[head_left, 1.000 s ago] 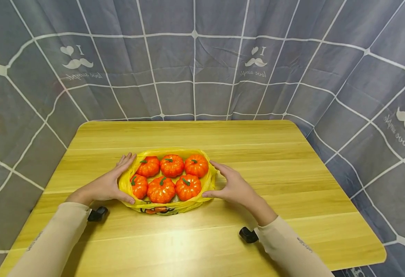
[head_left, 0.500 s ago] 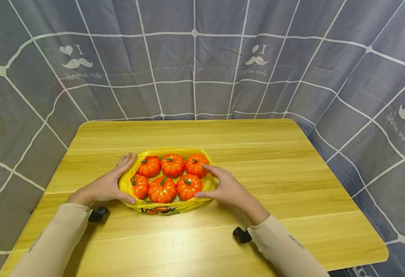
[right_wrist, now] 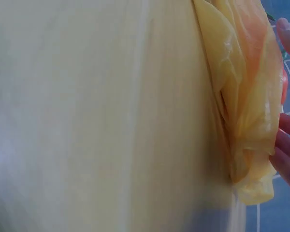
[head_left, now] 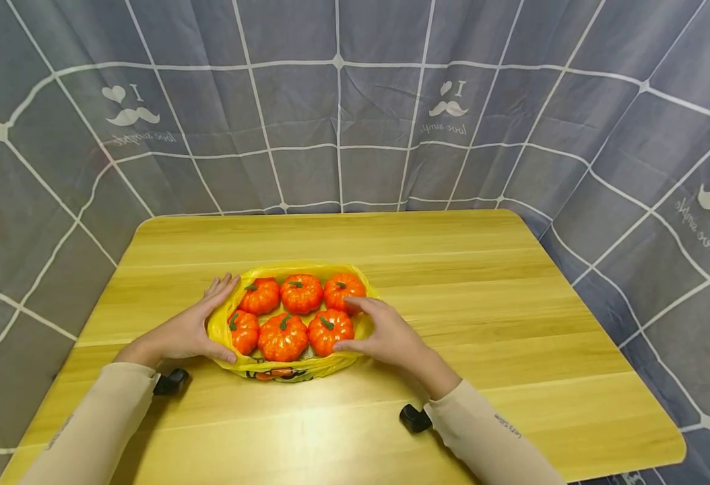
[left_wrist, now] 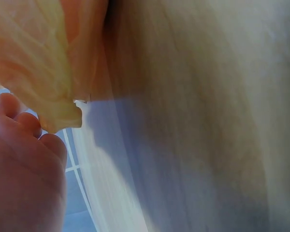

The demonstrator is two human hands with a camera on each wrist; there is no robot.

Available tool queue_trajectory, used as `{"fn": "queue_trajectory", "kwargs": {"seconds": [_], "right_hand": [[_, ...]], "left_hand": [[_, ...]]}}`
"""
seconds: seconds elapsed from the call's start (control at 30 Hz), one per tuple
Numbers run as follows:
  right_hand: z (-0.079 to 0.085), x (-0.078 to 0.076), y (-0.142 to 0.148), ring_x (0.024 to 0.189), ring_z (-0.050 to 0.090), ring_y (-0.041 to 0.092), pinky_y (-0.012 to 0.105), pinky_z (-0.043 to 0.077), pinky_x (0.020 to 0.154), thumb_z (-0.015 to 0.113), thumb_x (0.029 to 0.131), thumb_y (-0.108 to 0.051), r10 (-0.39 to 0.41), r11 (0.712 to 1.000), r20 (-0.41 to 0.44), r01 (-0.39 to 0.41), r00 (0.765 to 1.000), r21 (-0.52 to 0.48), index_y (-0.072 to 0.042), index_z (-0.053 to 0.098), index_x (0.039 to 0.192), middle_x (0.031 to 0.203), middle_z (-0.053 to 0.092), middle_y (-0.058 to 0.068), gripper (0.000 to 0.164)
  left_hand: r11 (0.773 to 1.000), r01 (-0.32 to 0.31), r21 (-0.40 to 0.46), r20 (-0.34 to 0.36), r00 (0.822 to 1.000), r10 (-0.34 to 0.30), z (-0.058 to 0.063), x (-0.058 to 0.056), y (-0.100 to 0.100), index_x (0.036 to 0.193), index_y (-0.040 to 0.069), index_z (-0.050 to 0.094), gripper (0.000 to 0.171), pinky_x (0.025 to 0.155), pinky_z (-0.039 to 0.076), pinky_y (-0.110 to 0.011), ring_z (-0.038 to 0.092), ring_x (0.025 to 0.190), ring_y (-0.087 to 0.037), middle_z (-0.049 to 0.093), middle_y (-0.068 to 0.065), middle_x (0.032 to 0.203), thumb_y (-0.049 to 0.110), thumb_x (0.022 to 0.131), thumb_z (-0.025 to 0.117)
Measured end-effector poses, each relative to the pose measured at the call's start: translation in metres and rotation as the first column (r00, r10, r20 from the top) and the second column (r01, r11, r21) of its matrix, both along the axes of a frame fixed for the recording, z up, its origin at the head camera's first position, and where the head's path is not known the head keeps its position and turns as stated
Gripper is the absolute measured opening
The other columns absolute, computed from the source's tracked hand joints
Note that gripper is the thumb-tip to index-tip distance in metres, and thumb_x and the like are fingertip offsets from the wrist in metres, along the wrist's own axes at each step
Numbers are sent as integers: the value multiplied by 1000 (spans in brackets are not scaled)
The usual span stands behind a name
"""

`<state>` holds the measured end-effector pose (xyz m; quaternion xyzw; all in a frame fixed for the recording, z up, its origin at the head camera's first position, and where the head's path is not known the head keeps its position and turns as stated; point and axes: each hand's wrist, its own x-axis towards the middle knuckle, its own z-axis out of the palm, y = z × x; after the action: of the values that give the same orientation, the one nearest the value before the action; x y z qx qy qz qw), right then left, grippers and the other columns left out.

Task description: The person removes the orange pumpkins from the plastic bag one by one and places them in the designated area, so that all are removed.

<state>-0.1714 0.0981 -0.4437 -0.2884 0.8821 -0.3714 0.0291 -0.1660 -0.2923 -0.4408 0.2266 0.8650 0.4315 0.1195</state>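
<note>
Several small orange toy pumpkins (head_left: 283,338) with green stems sit in two rows inside a yellow plastic bag (head_left: 331,364), whose mouth is spread wide on the table. My left hand (head_left: 192,328) rests against the bag's left end, thumb at the front rim and fingers spread toward the back. Over the right rim reaches my right hand (head_left: 391,335). Its fingertips are at the back right pumpkin (head_left: 344,291), and its thumb is by the front right pumpkin (head_left: 329,331); contact is unclear. In the right wrist view its fingers stand beside the crumpled bag (right_wrist: 246,96).
A light wood-grain table (head_left: 482,323) lies under everything. Grey curtains (head_left: 385,101) with white grid lines hang behind it and along both sides. A black wrist-worn device (head_left: 414,418) shows by the right sleeve, another (head_left: 171,382) by the left.
My right hand has moved left, from the outside of the bag's right end to over its rim, at the right-hand pumpkins. The left hand stays against the bag.
</note>
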Motion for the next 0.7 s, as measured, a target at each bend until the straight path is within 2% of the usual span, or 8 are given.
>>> {"fn": "queue_trajectory", "kwargs": {"seconds": [0.13, 0.27, 0.47, 0.7], "right_hand": [[-4, 0, -3, 113, 59, 18, 35, 44, 104, 89, 74, -47, 6, 1000, -12, -6, 1000, 19, -8, 59, 138, 120, 64, -2, 81], [-5, 1, -5, 117, 58, 18, 36, 45, 104, 89, 73, -47, 11, 999, -30, -9, 999, 53, -10, 60, 138, 128, 62, 1, 80], [-6, 1, -9, 121, 55, 22, 39, 44, 106, 90, 70, -49, 30, 994, -30, -26, 999, 109, -6, 58, 142, 135, 54, 5, 89], [-6, 3, -11, 119, 56, 21, 38, 45, 105, 90, 71, -48, 15, 993, -23, -12, 1000, 114, -5, 60, 139, 133, 54, 4, 86]], "left_hand": [[1000, -3, -12, 1, 1000, 3, -1, 1, -1, 164, 15, 7, 134, 106, -6, -77, -19, 148, -42, -11, -20, 166, 25, 65, 97], [1000, -1, -21, -4, 1000, 1, -3, 1, 0, 164, 16, 6, 135, 106, -5, -77, -19, 148, -43, -11, -20, 166, 26, 65, 97], [1000, -6, -21, -1, 1000, 6, -3, 1, -1, 164, 17, 6, 135, 107, -5, -76, -19, 148, -43, -11, -21, 166, 26, 65, 97], [999, -10, -33, 7, 1000, 10, -2, 2, 0, 164, 18, 6, 135, 107, -5, -76, -19, 148, -42, -10, -19, 166, 27, 65, 97]]}}
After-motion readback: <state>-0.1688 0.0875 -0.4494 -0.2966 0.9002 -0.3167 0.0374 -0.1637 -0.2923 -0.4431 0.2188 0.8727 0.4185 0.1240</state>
